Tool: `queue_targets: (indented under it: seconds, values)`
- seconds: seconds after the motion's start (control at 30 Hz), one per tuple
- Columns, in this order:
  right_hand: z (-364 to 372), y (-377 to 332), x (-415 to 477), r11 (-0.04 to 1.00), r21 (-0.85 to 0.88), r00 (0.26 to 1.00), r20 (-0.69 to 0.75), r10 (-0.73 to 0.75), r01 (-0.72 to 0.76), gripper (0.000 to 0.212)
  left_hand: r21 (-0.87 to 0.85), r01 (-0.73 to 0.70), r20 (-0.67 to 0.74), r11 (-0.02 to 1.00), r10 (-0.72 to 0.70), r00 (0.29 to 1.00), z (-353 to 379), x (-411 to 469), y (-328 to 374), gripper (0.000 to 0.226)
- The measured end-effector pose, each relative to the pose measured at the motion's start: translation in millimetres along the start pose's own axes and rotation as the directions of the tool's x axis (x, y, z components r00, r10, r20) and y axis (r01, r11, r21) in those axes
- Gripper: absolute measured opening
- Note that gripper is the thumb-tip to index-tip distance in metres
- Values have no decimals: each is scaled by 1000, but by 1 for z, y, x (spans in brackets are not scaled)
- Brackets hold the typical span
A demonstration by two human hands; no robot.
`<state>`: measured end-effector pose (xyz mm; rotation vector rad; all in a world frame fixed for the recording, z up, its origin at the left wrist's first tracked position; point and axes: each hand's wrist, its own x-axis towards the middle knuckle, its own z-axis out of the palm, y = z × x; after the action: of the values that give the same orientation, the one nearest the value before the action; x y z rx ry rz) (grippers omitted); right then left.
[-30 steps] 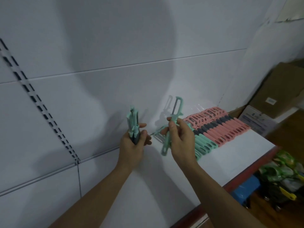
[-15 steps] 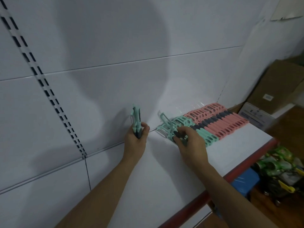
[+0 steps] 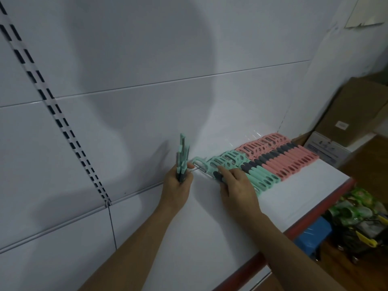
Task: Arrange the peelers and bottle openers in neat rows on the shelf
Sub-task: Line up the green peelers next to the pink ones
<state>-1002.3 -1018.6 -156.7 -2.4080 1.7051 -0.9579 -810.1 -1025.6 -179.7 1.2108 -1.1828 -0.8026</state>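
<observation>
- Far to the left of both hands, a slotted rail (image 3: 52, 106) runs slanted down the white back wall.
- The left hand (image 3: 177, 185) is closed tight around a bunch of green peelers (image 3: 183, 156). It holds them by the dark handles, upright, with the heads above the fist and close to the wall.
- Just right of this fist, the end peeler (image 3: 206, 165) lies on the white shelf (image 3: 199, 238), with its head almost at the left thumb.
- The right hand (image 3: 236, 185) lies over the dark handle of the end peeler. Its fingers curl on the handle and the index finger is stretched along it; the thumb is hidden.
- Directly right of these fingers, the green row (image 3: 258, 173) lies flat beside the end peeler, with the handles toward the front.
- Further right, the pink row (image 3: 289, 162) lies side by side with the green row, touching it.
- Past the pink row stands a white box (image 3: 327, 149), and behind it a brown carton (image 3: 354, 114).
- Below the right forearm runs the red edge (image 3: 298, 226) of the shelf. Under it are a blue object (image 3: 312, 232) and some green packets (image 3: 357, 208).
</observation>
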Motion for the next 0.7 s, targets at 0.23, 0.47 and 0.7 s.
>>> queue_targets:
  seconds: [0.23, 0.47, 0.7]
  values:
    - [-1, 7, -4, 998, 5, 997, -36, -64, 64, 21, 76, -22, 63, 997, 18, 998, -1, 0, -2, 19]
    - [7, 11, -5, 1000, -9, 1000, -28, -13, 13, 18, 109, -14, 85, 994, 5, 996, -1, 1, -5, 12]
    - [6, 8, -4, 999, -14, 999, -12, 33, -34, 22, 71, -24, 72, 997, 19, 997, -2, 4, -1, 30]
